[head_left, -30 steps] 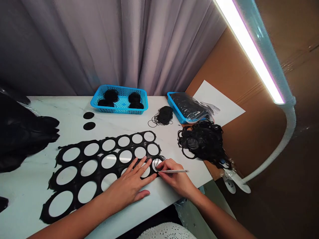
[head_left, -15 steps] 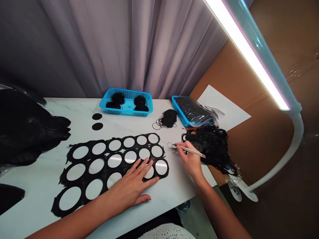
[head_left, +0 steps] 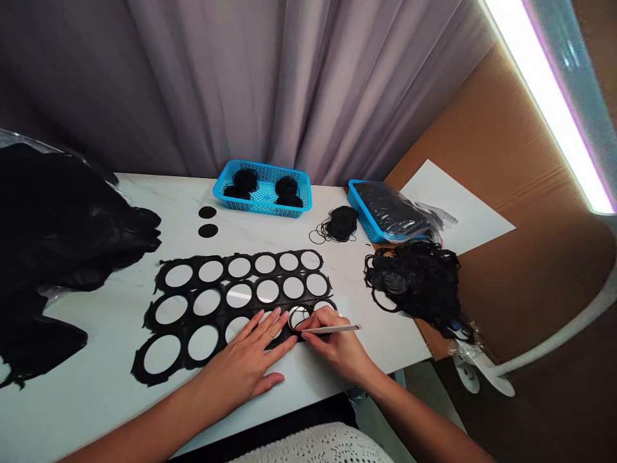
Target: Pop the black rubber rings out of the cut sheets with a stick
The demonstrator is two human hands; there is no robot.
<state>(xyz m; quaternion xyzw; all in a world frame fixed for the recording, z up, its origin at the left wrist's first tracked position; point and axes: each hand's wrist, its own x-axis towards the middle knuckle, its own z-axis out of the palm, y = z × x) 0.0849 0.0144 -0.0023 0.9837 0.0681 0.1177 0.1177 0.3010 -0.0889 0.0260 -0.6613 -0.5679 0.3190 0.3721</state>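
Note:
Black sheet material with rows of round holes (head_left: 187, 311) lies flat on the white table. My left hand (head_left: 250, 360) rests on its near edge with the fingers spread, holding nothing. At the bottom row's right part, my right hand (head_left: 337, 341) pinches a thin pale pointed tool (head_left: 340, 328), its tip at the rim of one hole. A thin dark ring or strip shows at that hole beside my right fingertips. The hole at the row's right end is partly hidden by my right hand.
A blue basket (head_left: 263, 206) holds black ring bundles; another blue basket (head_left: 366, 218) holds bagged black material. A loose ring pile (head_left: 342, 223), two black discs (head_left: 207, 212), a tangled black heap (head_left: 417, 280), black sheeting (head_left: 62, 225) at left and a lamp (head_left: 554, 96) surround the work.
My right hand has moved left with the tool, from the bare table beside the black heap onto the holed sheet. My left hand stays on the sheet. The view has shifted.

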